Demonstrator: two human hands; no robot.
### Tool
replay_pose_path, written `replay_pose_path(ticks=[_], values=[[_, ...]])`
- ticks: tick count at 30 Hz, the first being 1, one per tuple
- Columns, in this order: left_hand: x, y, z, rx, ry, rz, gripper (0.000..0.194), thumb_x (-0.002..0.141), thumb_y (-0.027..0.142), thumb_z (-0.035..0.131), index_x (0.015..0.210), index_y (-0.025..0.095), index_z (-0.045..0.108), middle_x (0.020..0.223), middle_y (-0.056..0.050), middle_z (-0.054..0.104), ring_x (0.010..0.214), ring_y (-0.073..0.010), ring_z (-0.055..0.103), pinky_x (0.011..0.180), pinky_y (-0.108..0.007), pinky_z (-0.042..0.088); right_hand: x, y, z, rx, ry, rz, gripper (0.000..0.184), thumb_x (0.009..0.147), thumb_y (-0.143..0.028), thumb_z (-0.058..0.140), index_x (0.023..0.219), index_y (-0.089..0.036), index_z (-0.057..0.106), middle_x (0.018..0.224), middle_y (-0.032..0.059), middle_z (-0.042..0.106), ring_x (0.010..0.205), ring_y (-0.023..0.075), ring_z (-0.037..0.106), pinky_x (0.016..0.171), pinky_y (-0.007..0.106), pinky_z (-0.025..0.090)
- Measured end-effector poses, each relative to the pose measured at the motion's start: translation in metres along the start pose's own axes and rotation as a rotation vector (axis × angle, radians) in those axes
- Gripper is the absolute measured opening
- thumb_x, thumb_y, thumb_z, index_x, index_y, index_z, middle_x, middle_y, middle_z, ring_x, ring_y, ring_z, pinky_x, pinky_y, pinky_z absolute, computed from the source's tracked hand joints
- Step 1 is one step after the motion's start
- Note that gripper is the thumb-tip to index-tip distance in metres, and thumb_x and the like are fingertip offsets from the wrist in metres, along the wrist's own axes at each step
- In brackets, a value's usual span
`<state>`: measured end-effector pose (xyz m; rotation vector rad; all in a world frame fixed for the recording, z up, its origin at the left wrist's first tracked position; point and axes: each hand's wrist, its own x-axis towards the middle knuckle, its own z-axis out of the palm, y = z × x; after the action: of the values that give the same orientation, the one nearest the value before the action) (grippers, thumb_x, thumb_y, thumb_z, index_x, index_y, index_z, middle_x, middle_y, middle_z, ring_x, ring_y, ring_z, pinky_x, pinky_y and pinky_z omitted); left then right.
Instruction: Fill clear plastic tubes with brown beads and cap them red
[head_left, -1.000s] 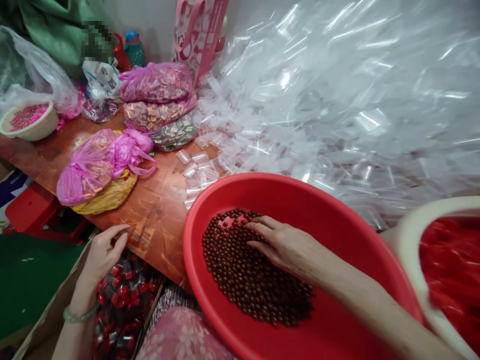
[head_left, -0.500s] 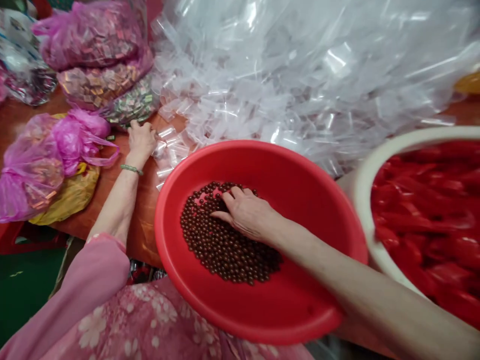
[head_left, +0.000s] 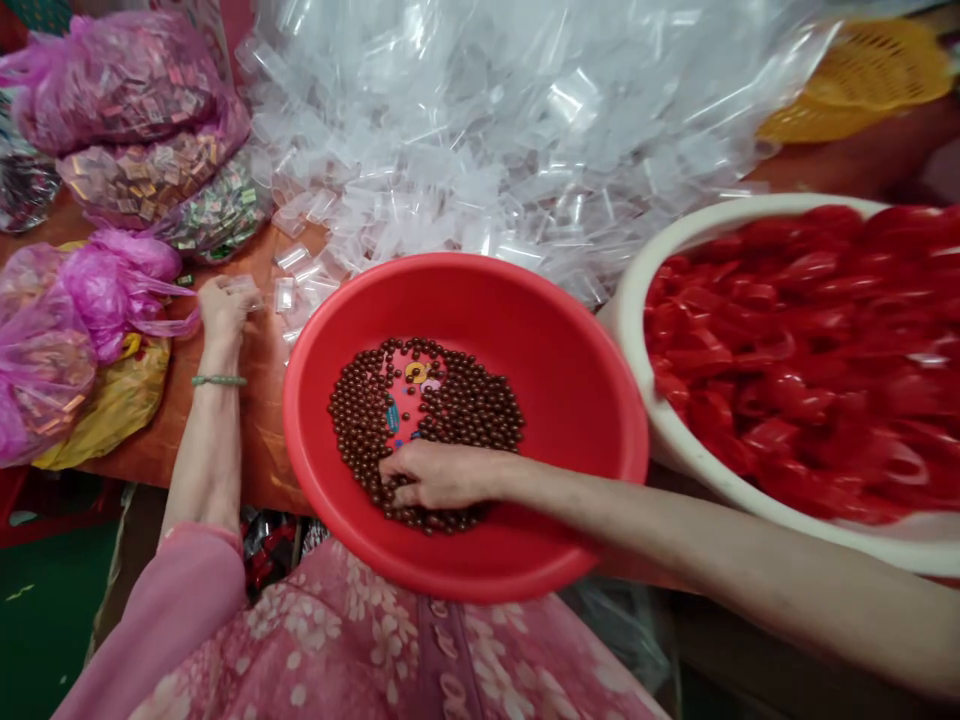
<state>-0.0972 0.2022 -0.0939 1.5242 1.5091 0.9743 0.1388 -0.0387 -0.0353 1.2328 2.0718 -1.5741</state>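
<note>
My right hand (head_left: 442, 474) is down in a red plastic basin (head_left: 577, 400), its fingers curled together at the near side of a layer of small, shiny brown balls (head_left: 480, 405). The balls at its fingertips are partly hidden by the hand. Left of the basin, just above the orange tabletop, my left hand (head_left: 223, 308) is closed on a small clear plastic case (head_left: 246, 291). A few loose clear plastic cases (head_left: 289, 292) lie between that hand and the basin.
A big heap of clear plastic cases (head_left: 465, 160) spreads behind the basin. To the right stands a white tub (head_left: 637, 340) of red plastic pieces (head_left: 780, 340), with a yellow basket (head_left: 862, 75) beyond. Pink bags (head_left: 120, 85) of small pieces and a yellow bag (head_left: 112, 410) sit at left.
My right hand has swept through the balls toward the basin's near side, baring a printed patch on its bottom. My left hand has drawn back from the bags and shows a clear case. The view has shifted right.
</note>
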Motion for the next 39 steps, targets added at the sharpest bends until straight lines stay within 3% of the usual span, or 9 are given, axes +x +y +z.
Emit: replay_pose_path(ticks=[3, 5, 7, 9, 12, 14, 20, 26, 39], values=[[-0.030, 0.025, -0.011, -0.245, 0.169, 0.013, 0.037, 0.067, 0.039, 0.082, 0.086, 0.016, 0.061, 0.075, 0.009, 0.064, 0.080, -0.0070, 0.058, 0.083, -0.029, 0.047, -0.004, 0.007, -0.010, 0.227, 0.026, -0.035, 0.029, 0.095, -0.042, 0.048, 0.081, -0.018, 0.054, 0.059, -0.0056, 0.047, 0.050, 0.0071, 0.045, 0.048, 0.019, 0.037], [-0.063, 0.052, -0.016, -0.313, 0.132, 0.109, 0.039, 0.063, 0.034, 0.086, 0.092, 0.018, 0.065, 0.082, 0.009, 0.068, 0.079, -0.0052, 0.058, 0.082, -0.026, 0.048, -0.009, 0.010, -0.014, 0.568, 0.110, -0.086, 0.041, 0.092, -0.058, 0.046, 0.078, -0.019, 0.051, 0.053, -0.0081, 0.039, 0.042, 0.0055, 0.035, 0.040, 0.018, 0.028], [-0.103, 0.081, -0.016, -0.409, -0.014, 0.218, 0.032, 0.066, 0.028, 0.084, 0.091, 0.018, 0.068, 0.085, 0.004, 0.070, 0.078, -0.0079, 0.062, 0.078, -0.027, 0.050, -0.016, 0.009, -0.019, 0.981, 0.246, -0.154, 0.051, 0.080, -0.069, 0.056, 0.075, -0.018, 0.051, 0.052, -0.0081, 0.040, 0.039, 0.0042, 0.031, 0.035, 0.017, 0.020], [-0.141, 0.106, -0.008, -0.409, -0.202, 0.180, 0.025, 0.068, 0.022, 0.082, 0.088, 0.018, 0.069, 0.084, 0.001, 0.072, 0.077, -0.0101, 0.065, 0.076, -0.026, 0.052, -0.022, 0.003, -0.025, 1.262, 0.413, -0.211, 0.055, 0.070, -0.071, 0.067, 0.074, -0.018, 0.054, 0.054, -0.0057, 0.046, 0.038, 0.0044, 0.036, 0.033, 0.017, 0.016], [-0.182, 0.125, 0.011, -0.421, -0.485, 0.062, 0.017, 0.072, 0.018, 0.077, 0.087, 0.017, 0.068, 0.085, -0.001, 0.073, 0.080, -0.0122, 0.068, 0.079, -0.026, 0.053, -0.031, -0.012, -0.037, 1.460, 0.667, -0.293, 0.050, 0.067, -0.064, 0.075, 0.074, -0.018, 0.056, 0.060, -0.0032, 0.053, 0.043, 0.0051, 0.043, 0.033, 0.016, 0.019], [-0.197, 0.127, 0.023, -0.431, -0.602, -0.010, 0.016, 0.074, 0.017, 0.074, 0.088, 0.017, 0.068, 0.088, -0.001, 0.073, 0.082, -0.0127, 0.068, 0.082, -0.027, 0.053, -0.034, -0.024, -0.043, 1.527, 0.800, -0.349, 0.047, 0.070, -0.062, 0.074, 0.073, -0.019, 0.055, 0.063, -0.0032, 0.054, 0.045, 0.0047, 0.045, 0.033, 0.016, 0.021], [-0.211, 0.121, 0.043, -0.343, -0.711, -0.092, 0.024, 0.077, 0.020, 0.070, 0.100, 0.015, 0.068, 0.099, -0.005, 0.073, 0.093, -0.0174, 0.068, 0.092, -0.034, 0.050, -0.029, -0.041, -0.043, 1.548, 0.977, -0.390, 0.050, 0.076, -0.067, 0.067, 0.072, -0.019, 0.055, 0.063, -0.0029, 0.053, 0.049, 0.0059, 0.047, 0.038, 0.018, 0.031], [-0.211, 0.118, 0.045, -0.267, -0.755, -0.100, 0.027, 0.076, 0.021, 0.071, 0.102, 0.013, 0.069, 0.101, -0.006, 0.073, 0.095, -0.0204, 0.066, 0.091, -0.035, 0.050, -0.024, -0.038, -0.035, 1.463, 0.980, -0.357, 0.044, 0.078, -0.064, 0.066, 0.079, -0.021, 0.056, 0.069, -0.0029, 0.055, 0.060, 0.0088, 0.055, 0.051, 0.021, 0.046], [-0.206, 0.111, 0.044, -0.220, -0.775, -0.074, 0.022, 0.076, 0.020, 0.068, 0.097, 0.014, 0.068, 0.095, -0.004, 0.071, 0.090, -0.0199, 0.064, 0.086, -0.035, 0.050, -0.024, -0.037, -0.029, 1.461, 0.964, -0.451, 0.024, 0.077, -0.038, 0.073, 0.081, -0.020, 0.058, 0.074, -0.0039, 0.060, 0.061, 0.0065, 0.058, 0.058, 0.019, 0.050]])
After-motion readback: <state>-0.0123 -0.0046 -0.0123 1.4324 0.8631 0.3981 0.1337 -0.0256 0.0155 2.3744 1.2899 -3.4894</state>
